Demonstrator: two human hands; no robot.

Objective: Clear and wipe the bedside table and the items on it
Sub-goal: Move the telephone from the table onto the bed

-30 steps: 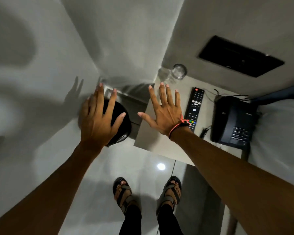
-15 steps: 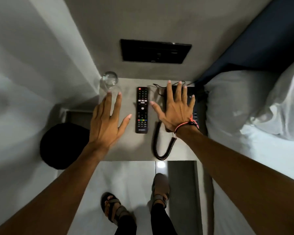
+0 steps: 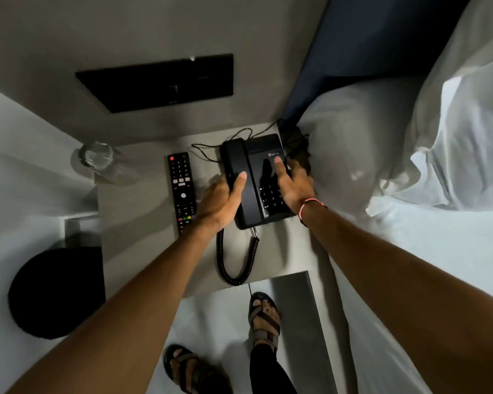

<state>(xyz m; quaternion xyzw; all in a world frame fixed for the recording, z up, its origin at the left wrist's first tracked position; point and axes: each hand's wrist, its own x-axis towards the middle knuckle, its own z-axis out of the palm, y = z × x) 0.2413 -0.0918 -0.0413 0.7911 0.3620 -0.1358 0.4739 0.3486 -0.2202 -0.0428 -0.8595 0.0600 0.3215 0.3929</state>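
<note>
You are at the clearing step, with both hands on the phone (image 3: 254, 180), which sits at the back right of the table (image 3: 137, 223) against the pillow (image 3: 350, 143). Your left hand (image 3: 221, 200) wraps the handset side, thumb lying across the receiver; your right hand (image 3: 292, 184) clasps the keypad side, thumb on the glossy top. Judging by this grip, you mean to lift it off whole. That calls for a level, two-handed raise, with care for the coiled cord (image 3: 234, 260) hanging over the front edge and the thin cables (image 3: 211, 149) behind. The remote (image 3: 182, 191) lies just left of the phone; the glass (image 3: 96, 155) stands in the far left corner. Your fingers under the phone's sides are hidden, and where the cables end is lost in shadow by the pillow. No cloth is in view.
</note>
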